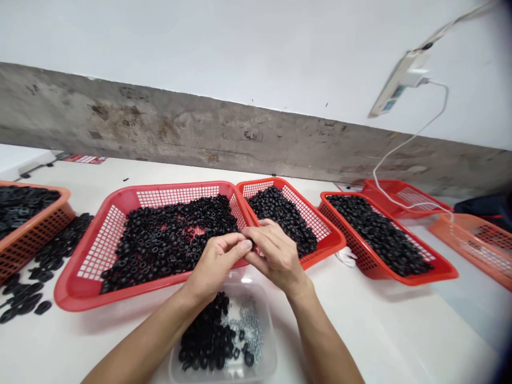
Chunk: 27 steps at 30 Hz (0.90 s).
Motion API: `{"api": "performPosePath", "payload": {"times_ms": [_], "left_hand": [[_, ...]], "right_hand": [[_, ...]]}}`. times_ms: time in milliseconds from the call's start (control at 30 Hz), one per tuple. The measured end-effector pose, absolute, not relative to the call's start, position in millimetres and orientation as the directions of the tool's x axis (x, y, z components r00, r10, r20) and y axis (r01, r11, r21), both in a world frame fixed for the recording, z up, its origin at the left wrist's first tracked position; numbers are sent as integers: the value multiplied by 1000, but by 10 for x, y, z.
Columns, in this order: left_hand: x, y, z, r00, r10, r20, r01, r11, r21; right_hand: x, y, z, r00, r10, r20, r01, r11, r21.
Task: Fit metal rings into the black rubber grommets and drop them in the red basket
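Observation:
My left hand point(218, 260) and my right hand point(276, 252) meet fingertip to fingertip, both closed in a pinch. A small dark piece shows between the fingertips, mostly hidden, so its kind is unclear. Below them stands a clear plastic tub point(269, 325) with small black parts point(208, 336) on its left and tiny silvery pieces point(248, 322) on its right. Behind the left hand, a large red basket point(76, 288) holds many small black ring-like parts point(160, 240). A second red basket point(328, 240), beyond the right hand, contains round black parts point(280, 213).
Another red basket point(444, 271) of black parts stands right; an orange basket point(60, 205) stands far left. Loose black pieces point(28, 298) lie beside it. More baskets point(472, 245) sit at far right, under a white cable point(376, 170) from a power strip point(396, 85).

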State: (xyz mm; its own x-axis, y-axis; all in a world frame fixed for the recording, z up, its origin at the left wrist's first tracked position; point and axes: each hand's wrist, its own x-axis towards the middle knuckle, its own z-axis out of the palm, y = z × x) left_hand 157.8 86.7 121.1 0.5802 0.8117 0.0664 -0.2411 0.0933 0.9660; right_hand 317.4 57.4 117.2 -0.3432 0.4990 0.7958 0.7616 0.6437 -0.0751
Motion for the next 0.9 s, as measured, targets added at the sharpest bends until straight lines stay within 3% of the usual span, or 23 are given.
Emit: {"api": "performPosePath", "payload": {"times_ms": [167,367,500,767,900], "left_hand": [[1610,840,1242,574,817,49,-273,135,953],[1594,884,1221,682,724,-105,-328,431,841],[1534,935,1237,742,652,-156,-301,532,791],[1534,945,1264,783,611,-119,-307,545,780],[1536,939,1248,765,631,-129,-292,518,804]], "right_hand": [[3188,589,1131,-299,493,817,752,649,-116],[3175,582,1161,-211,550,808,722,645,-251],[3193,567,1188,-264,549,793,679,690,-251],[3233,558,1212,-327,532,781,714,681,-165],[3219,560,1200,-302,551,778,712,673,-200]]}}
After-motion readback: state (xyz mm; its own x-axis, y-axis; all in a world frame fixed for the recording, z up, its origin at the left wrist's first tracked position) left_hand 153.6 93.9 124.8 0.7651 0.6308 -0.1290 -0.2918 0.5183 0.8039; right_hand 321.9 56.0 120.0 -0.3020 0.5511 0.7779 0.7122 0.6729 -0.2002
